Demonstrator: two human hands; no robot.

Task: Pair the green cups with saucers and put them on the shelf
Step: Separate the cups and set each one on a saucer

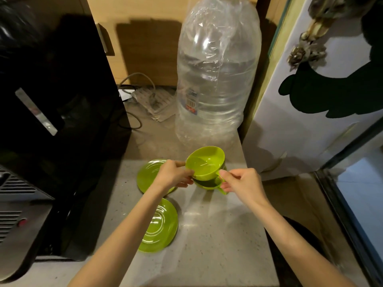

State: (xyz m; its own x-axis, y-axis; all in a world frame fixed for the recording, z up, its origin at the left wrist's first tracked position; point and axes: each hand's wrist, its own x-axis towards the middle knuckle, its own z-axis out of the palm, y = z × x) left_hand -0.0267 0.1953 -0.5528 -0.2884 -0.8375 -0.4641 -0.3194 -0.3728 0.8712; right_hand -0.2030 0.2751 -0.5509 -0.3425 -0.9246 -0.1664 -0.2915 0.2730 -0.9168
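Two green cups are nested at the middle of the stone counter. The upper cup (205, 162) is tilted and lifted partly out of the lower cup (209, 184). My left hand (173, 175) grips the upper cup's left rim. My right hand (241, 182) pinches a cup handle on the right; which cup's handle it is I cannot tell. One green saucer (148, 175) lies flat just left of the cups, partly under my left hand. A second saucer (160, 227) lies nearer to me, partly covered by my left forearm.
A large clear water bottle in plastic wrap (215, 75) stands right behind the cups. A black appliance (51, 96) fills the left side. A white door (310, 112) stands at right. A power strip with cables (151, 100) lies at the back. The counter (217, 235) ends at right.
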